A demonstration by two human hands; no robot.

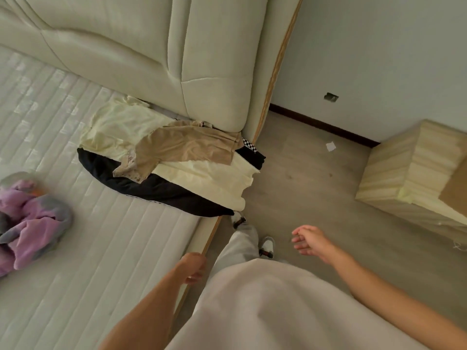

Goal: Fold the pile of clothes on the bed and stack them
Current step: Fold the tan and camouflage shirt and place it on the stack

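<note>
A loose pile of clothes lies at the mattress corner by the headboard: a tan garment [184, 147] on top, pale yellow fabric [207, 180] under it, and a black garment [141, 183] at the bottom. A crumpled purple and grey garment [30, 218] sits apart at the left edge. My left hand [193, 267] hangs over the bed's side edge, fingers loosely curled, holding nothing. My right hand [309, 242] is over the floor, fingers relaxed and empty. Both hands are well short of the pile.
The quilted mattress [88, 261] fills the left side, with a padded cream headboard [151, 51] behind it. I stand on the grey floor [303, 178] beside the bed. A wrapped cream box [414, 173] stands at the right by the wall.
</note>
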